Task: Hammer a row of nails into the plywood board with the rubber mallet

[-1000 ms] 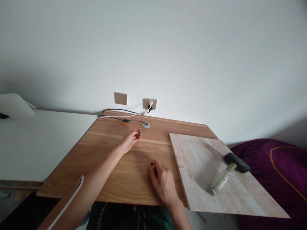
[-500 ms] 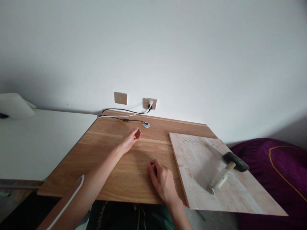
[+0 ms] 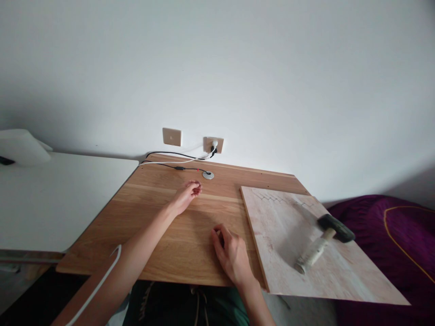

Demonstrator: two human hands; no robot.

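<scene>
My left hand [image 3: 186, 197] is raised over the wooden desktop [image 3: 163, 253], a little nearer to me than the silver cable grommet [image 3: 208, 175]. Its thumb and fingers are curled together; whatever may be inside them is hidden or too small to name. My right hand [image 3: 234, 253] rests loosely curled on the desk, close to the left edge of a pale, marbled board [image 3: 278, 235]. A gap shows between its thumb and forefinger, with nothing visible in it. On that board lies a mallet with a black head [image 3: 335, 227] and a worn whitish handle [image 3: 314, 253], touched by neither hand.
Black and white cables [image 3: 180, 162] run along the desk's back edge to a wall socket [image 3: 219, 145]. A blank wall plate [image 3: 171, 136] sits left of it. To the left stands a white table [image 3: 68, 199]; a purple beanbag [image 3: 367, 217] is at the right.
The view has shifted very slightly. Both hands keep nearly the same pose and place, and the mallet and board lie as before.
</scene>
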